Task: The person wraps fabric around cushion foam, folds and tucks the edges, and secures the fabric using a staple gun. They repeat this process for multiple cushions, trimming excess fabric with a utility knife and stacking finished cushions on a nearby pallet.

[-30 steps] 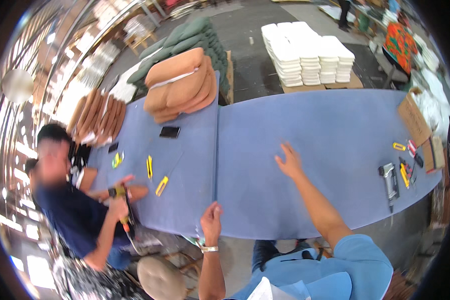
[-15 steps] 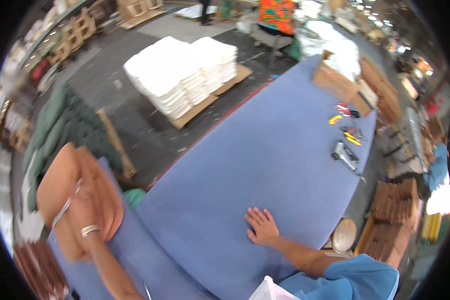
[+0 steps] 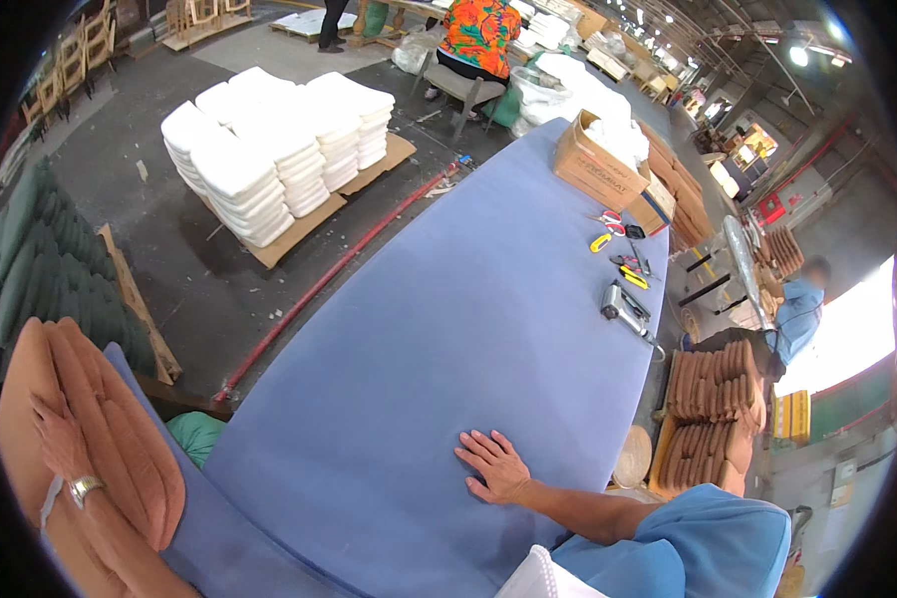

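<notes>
My left hand, a watch on its wrist, lies on a stack of brown seat cushions at the left. Its fingers are extended against the face of the outer cushion and seem to grip nothing. A pale strip shows beside that wrist; what it belongs to I cannot make out. My right hand rests palm down on the blue covered table, fingers spread, holding nothing.
On the table's far right are a silver staple gun, yellow-handled tools and a cardboard box. White cushion stacks stand on the floor beyond. Green cushions are at left, brown stacks at right. Two people sit farther off.
The view has turned to the right, so the table and floor things appear farther left. My left hand has shifted on the brown cushions; the pale strip now lies by its wrist. My right hand stays flat.
</notes>
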Demonstrator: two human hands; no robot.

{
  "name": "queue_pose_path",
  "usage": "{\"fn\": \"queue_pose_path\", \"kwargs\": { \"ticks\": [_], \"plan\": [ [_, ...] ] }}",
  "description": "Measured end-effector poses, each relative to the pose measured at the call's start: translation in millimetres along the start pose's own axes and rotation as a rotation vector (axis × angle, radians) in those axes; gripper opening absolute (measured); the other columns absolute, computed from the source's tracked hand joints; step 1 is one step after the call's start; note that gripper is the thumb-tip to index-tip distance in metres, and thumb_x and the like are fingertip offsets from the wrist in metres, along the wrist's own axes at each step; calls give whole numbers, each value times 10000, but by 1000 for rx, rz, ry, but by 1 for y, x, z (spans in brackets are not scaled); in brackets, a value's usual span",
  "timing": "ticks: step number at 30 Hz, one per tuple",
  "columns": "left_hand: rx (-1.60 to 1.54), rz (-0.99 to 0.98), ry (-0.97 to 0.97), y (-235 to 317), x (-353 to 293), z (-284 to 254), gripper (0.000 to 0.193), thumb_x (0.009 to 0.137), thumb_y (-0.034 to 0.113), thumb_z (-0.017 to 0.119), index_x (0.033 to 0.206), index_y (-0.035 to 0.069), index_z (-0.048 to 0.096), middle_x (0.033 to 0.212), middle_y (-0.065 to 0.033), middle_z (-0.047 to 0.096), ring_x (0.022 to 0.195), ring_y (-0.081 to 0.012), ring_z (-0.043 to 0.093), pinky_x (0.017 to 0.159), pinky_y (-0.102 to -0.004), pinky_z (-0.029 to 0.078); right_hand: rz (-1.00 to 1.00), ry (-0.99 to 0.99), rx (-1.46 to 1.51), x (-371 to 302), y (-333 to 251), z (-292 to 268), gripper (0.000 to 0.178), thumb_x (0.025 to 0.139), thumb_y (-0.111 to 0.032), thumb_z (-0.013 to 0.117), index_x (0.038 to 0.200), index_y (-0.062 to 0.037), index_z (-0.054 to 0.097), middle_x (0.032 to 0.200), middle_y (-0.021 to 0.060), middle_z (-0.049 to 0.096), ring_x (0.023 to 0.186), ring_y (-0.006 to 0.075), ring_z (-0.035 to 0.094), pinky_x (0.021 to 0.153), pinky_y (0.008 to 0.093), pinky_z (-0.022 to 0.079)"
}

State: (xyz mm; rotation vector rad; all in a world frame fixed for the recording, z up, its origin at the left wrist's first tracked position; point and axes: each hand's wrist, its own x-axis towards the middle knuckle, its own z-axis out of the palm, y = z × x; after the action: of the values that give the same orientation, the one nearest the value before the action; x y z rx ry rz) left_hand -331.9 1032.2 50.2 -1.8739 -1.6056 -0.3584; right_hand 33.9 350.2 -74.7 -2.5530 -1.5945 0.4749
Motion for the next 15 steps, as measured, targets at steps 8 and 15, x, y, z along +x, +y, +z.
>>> {"fn": "queue_pose_path", "kwargs": {
  "ticks": [8,15],
  "plan": [
    [-286,-251,31,-154,-48,-193,511,1049,514,509,1211,62,683,1035,-184,708,871,-340,707,715,-450,566,-51,113,37,-6,2,2,618,982,-402,527,1544,-159,438,1672,65,320,1554,235,258,1274,499,146],
    [-547,-270,407,-195,-76,-400,504,1045,500,531,1132,44,729,931,-168,731,785,-304,715,674,-419,562,-110,164,107,-9,7,-2,648,972,-396,560,1557,-160,411,1689,62,278,1569,233,211,1275,500,136]
  ]
}}
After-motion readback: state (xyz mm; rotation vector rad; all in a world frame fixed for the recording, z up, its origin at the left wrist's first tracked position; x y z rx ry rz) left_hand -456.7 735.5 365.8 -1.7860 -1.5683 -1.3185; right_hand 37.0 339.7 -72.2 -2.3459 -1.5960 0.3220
